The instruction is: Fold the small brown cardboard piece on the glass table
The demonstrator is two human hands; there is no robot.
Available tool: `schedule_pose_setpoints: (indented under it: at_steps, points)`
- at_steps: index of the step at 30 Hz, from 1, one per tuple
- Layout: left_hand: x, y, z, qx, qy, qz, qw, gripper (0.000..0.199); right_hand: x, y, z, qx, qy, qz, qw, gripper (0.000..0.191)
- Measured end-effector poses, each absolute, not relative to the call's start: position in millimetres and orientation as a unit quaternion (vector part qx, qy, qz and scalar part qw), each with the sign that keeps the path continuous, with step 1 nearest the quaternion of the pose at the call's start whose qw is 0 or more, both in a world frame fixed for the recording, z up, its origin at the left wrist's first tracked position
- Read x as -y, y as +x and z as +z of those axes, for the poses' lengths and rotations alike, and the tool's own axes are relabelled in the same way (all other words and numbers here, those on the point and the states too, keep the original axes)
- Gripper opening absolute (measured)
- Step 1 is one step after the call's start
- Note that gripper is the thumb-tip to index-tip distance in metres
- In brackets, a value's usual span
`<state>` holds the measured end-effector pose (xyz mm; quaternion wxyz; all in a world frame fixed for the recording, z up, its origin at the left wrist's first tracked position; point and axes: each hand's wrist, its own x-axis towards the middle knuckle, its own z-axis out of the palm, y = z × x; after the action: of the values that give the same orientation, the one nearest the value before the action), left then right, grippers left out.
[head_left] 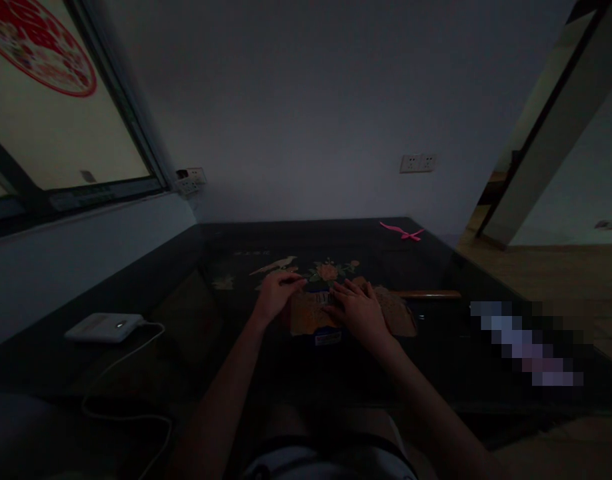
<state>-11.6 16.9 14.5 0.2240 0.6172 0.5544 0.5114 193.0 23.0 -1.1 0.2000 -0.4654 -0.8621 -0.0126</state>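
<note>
A torn-looking piece of cardboard packaging (309,319) with brown, orange and dark blue parts lies on the dark table in front of me. At its upper left corner is my left hand (280,293), with thumb and fingers drawn together at the edge. My right hand (361,308) rests palm down across its right part, fingers stretched out and slightly apart. Just right of that hand, a rough brown cardboard piece (400,312) shows; whether it joins the packaging is hidden. The dim light blurs finer detail.
Behind the brown piece lies a wooden stick or handle (431,294). A thin pink item (403,233) is at the table's far right. A white power bank (105,328) with a trailing cable (121,360) sits left. A pixelated patch covers something at right. Wall sockets (418,163) are behind.
</note>
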Motion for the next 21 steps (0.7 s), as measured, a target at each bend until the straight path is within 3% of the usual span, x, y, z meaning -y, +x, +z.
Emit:
schedule_pose_setpoints:
  at_steps: [4,7,12,15,21]
  points:
    - [-21.5,-41.2,23.4,-0.535,0.502,0.625,0.267,0.039,-22.3,193.1,1.6,0.864,-0.467,-0.008,0.188,0.046]
    - [-26.5,-89.5,13.9,-0.571,0.464,0.627,0.255,0.040,-22.4,193.0,2.1,0.864,-0.470,-0.009,0.180,0.046]
    - [-21.7,-173.9,-22.0,-0.776,0.481,0.396,0.099,0.020,-25.1,193.0,-1.3,0.867,-0.465,-0.020,0.180,0.044]
    - [-15.1,-195.2,-41.1,-0.810,0.525,0.260,0.012,0.018,-26.4,193.3,-2.8,0.865,-0.467,-0.029,0.181,0.043]
    - [-17.3,-200.7,-65.5,-0.775,0.596,0.209,0.021,0.014,-26.6,194.5,-4.1,0.868,-0.460,-0.039,0.181,0.039]
